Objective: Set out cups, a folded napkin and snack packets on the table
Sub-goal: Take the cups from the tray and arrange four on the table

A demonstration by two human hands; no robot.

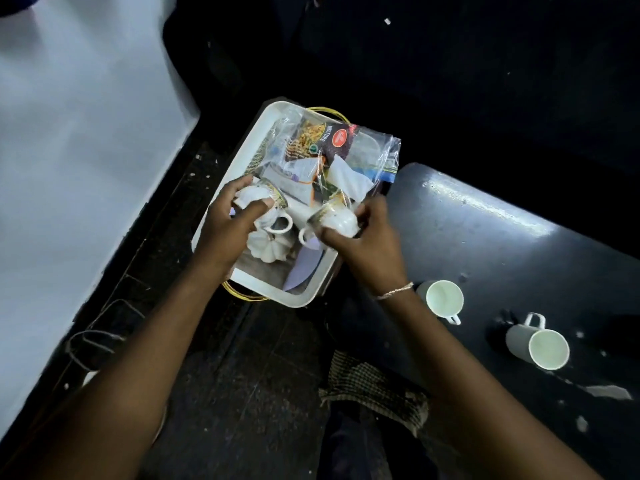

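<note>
A white tray [242, 161] with gold handles rests beside the dark table [491, 237]. Over it, my left hand [228, 230] grips a white cup with a gold rim [265, 199], tipped on its side. My right hand [363, 240] grips a second gold-rimmed cup [336, 220], also tilted. A snack packet marked "mixture" [318, 140] lies in a clear plastic bag [374, 150] at the tray's far end. A white folded napkin [346, 178] shows inside that bag. Two plain white cups [443, 299] [540, 344] stand on the table to the right.
A white ribbed lid or pot [266, 247] and a pale paper [304, 271] lie in the tray's near half. A checked cloth [374, 386] hangs below the table edge. A white wall [79, 150] runs along the left, with cables [90, 341] on the dark floor.
</note>
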